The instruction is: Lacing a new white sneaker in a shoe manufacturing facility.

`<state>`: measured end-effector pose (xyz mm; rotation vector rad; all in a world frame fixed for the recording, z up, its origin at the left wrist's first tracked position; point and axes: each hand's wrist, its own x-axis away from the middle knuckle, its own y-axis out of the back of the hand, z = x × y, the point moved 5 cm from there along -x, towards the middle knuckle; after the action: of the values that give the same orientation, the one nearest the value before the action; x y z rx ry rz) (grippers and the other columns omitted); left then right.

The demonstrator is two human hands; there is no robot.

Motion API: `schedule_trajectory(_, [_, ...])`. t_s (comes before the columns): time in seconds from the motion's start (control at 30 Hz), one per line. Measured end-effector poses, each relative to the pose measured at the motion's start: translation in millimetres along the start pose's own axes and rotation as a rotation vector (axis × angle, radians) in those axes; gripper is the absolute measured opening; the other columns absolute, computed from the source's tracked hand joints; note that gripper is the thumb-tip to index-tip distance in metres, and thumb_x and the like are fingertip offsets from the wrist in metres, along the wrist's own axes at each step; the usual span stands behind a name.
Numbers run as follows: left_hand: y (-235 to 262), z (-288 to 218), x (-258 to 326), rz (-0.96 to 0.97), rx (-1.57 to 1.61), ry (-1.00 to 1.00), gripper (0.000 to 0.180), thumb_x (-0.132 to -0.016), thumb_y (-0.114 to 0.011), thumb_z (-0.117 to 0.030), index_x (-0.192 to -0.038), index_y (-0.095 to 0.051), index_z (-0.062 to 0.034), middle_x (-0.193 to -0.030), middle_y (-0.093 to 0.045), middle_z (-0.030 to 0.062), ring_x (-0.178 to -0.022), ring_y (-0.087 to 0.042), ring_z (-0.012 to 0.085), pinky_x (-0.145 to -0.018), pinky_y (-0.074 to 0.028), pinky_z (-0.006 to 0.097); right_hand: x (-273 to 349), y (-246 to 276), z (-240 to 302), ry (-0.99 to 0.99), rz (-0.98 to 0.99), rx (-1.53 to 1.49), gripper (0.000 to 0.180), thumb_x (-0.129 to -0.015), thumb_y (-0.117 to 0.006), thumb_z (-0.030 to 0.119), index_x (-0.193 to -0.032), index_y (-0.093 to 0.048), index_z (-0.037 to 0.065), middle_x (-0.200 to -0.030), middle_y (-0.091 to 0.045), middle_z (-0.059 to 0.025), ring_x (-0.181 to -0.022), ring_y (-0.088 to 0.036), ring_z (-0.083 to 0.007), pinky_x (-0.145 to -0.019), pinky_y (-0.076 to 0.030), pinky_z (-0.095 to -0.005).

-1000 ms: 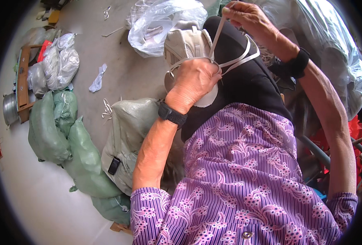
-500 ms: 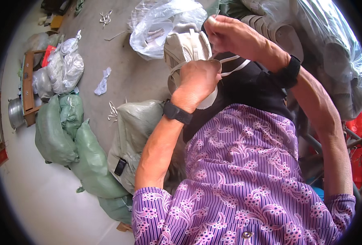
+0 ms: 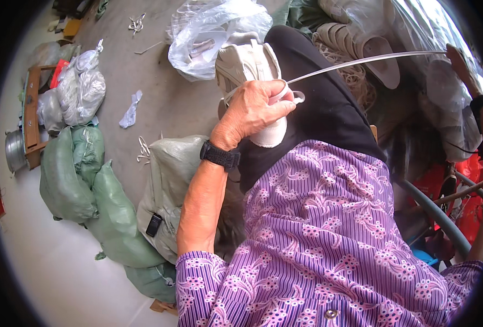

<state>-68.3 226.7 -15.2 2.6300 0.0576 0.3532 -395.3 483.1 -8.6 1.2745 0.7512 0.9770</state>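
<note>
The left hand is closed over the top of a pale beige shoe resting on the person's black-clad knee, fingers curled tight around it near twelve o'clock of the view. A white lace runs taut from the shoe toward two o'clock, where the right hand sits at the frame's rim, pinched shut on the lace's far end. Green sacks lie on the floor at nine o'clock.

Matt cream cloth shoe, smooth white lace, glossy clear plastic bag, woven green sacks, rough concrete floor
</note>
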Motion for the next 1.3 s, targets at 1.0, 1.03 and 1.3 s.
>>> schedule_trajectory(1.0, [31,41,52,-0.526,0.872,0.101,0.029,-0.095,-0.056,-0.028,-0.109,-0.061,-0.0022,-0.061,-0.039,-0.0091,-0.049,-0.029,0.0005,-0.047,-0.027,0.02,-43,-89,112,-0.18,0.086,0.084,0.018,-0.088,-0.053,0.022,-0.087,-0.056,0.005,-0.079,-0.062,-0.019,-0.081,-0.061,-0.0401,-0.066,-0.046,-0.0498])
schedule_trajectory(1.03, [42,45,60,-0.549,0.924,0.062,0.033,-0.096,-0.054,-0.031,-0.109,-0.061,-0.0024,-0.06,-0.036,-0.0084,-0.047,-0.026,0.0017,-0.046,-0.026,0.02,-34,-86,116,-0.213,0.061,0.005,0.019,-0.089,-0.054,0.024,-0.088,-0.057,0.004,-0.079,-0.062,-0.0191,-0.081,-0.059,-0.0411,-0.066,-0.046,-0.0493])
schedule_trajectory(1.3, [146,113,269,-0.955,1.194,-0.103,0.036,-0.098,-0.047,-0.035,-0.108,-0.061,-0.0035,-0.058,-0.037,-0.0034,-0.045,-0.028,0.0084,-0.051,-0.028,0.027,-20,-105,139,-0.049,0.107,-0.209,0.018,-0.089,-0.056,0.022,-0.086,-0.058,0.005,-0.078,-0.062,-0.0189,-0.08,-0.06,-0.0409,-0.067,-0.047,-0.0473])
